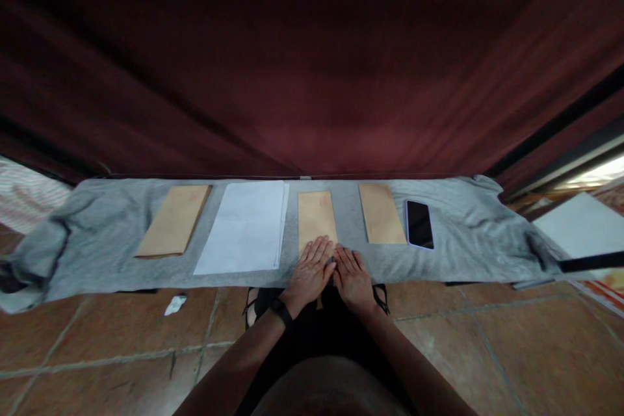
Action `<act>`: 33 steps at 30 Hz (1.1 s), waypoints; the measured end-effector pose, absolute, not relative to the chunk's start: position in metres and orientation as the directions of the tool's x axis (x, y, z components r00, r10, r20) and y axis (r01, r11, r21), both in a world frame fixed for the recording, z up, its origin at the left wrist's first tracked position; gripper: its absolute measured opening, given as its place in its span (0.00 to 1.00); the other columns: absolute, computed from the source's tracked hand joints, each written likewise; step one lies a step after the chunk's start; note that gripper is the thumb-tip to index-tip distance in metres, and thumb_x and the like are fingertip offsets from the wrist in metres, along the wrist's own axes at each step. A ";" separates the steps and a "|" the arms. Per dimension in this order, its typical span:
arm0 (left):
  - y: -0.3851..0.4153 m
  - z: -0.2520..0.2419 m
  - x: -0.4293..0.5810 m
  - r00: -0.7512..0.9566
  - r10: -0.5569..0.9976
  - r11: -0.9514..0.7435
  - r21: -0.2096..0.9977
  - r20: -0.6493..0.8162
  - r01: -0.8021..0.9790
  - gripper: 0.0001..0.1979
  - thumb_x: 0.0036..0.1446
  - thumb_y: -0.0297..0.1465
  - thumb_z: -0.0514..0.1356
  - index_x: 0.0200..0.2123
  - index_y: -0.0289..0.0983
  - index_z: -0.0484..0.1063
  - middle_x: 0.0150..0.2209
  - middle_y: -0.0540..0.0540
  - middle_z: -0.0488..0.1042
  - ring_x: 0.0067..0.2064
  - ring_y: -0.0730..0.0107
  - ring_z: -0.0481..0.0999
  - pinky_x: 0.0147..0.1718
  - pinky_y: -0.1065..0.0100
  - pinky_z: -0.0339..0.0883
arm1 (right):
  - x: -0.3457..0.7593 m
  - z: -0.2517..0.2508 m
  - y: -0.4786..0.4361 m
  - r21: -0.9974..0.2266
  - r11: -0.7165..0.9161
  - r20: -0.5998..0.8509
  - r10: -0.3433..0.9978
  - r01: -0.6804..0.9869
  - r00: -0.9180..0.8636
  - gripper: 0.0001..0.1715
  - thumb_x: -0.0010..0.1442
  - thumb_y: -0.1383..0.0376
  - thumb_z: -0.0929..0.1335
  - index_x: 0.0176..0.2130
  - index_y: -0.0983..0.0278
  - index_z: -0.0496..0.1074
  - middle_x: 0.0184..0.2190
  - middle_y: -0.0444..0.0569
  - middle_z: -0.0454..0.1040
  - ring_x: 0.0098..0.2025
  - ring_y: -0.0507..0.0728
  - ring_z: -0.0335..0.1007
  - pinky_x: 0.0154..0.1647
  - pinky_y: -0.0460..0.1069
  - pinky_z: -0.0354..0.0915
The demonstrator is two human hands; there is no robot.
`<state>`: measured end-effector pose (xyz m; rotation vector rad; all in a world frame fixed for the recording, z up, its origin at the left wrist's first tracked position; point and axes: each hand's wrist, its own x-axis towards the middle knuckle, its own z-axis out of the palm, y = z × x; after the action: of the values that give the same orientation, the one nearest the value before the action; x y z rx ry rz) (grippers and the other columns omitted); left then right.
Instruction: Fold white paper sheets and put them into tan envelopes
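Observation:
A tan paper envelope (316,216) lies on the grey cloth in front of me, red marks near its upper right corner. Fingers stretched out, my left hand (312,268) rests flat over the envelope's lower end. My right hand (353,276) is also flat, its fingertips beside the envelope's lower right edge, and the two thumbs come close together. Neither hand grips anything. The envelope's near end is hidden under my hands. To the left is a stack of white paper sheets (244,227); to the right, another tan envelope (381,213).
A stack of tan envelopes (174,220) lies at the left of the grey cloth (458,227). A phone (420,224) sits toward the right. Behind the narrow table hangs a dark red curtain (302,78). A crumpled white scrap (175,304) is on the tiled floor.

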<state>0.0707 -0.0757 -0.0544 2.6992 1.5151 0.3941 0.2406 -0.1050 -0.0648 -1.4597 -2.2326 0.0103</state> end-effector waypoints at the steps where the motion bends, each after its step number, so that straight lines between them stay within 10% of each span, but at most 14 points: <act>1: -0.068 -0.054 0.075 0.518 0.833 -0.547 0.145 0.193 0.825 0.29 0.72 0.39 0.43 0.72 0.34 0.48 0.72 0.41 0.52 0.73 0.62 0.49 0.71 0.52 0.47 | 0.240 -0.065 -0.105 -0.256 0.432 0.376 0.869 0.865 -0.323 0.26 0.71 0.64 0.59 0.64 0.69 0.66 0.64 0.56 0.67 0.67 0.61 0.61 0.71 0.60 0.51; 33: 0.105 -0.054 0.076 0.436 0.899 -0.436 0.185 0.044 0.880 0.30 0.70 0.45 0.42 0.71 0.44 0.51 0.72 0.49 0.53 0.73 0.59 0.47 0.70 0.45 0.34 | 0.235 -0.058 -0.104 -0.258 0.398 0.387 0.877 0.880 -0.284 0.27 0.71 0.64 0.60 0.66 0.65 0.62 0.66 0.53 0.65 0.67 0.60 0.61 0.70 0.60 0.53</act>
<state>0.0757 0.1052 -0.0538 2.5460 1.5871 0.2050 0.2353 -0.1040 -0.0583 -1.5013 -2.1932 -0.0080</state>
